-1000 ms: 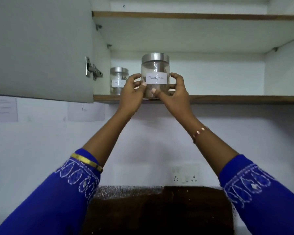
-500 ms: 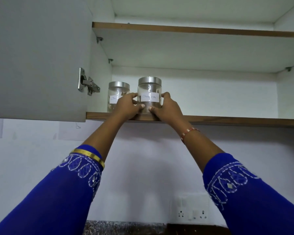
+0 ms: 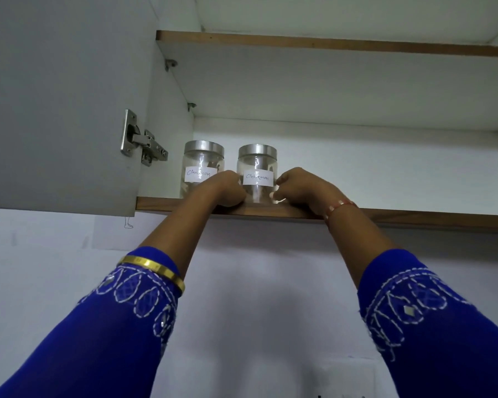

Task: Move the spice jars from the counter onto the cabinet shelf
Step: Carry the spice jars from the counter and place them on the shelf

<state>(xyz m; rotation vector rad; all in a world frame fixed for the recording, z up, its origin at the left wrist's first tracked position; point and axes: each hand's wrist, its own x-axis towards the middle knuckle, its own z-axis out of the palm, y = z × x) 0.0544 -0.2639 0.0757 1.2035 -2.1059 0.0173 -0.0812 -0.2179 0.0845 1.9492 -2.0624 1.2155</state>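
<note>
Two clear spice jars with steel lids and white handwritten labels stand side by side at the left end of the lower cabinet shelf. My hands flank the right jar, which stands on the shelf. My left hand grips its lower left side with curled fingers and hides the bottom right of the left jar. My right hand grips its lower right side, thumb against the glass.
The open cabinet door hangs at the left on a steel hinge. An upper shelf spans the cabinet above. To the right of the jars the lower shelf is bare. A wall socket shows at the bottom edge.
The jar in my hands went from held above the shelf's edge to standing on the shelf beside the first jar. My view has tilted upward.
</note>
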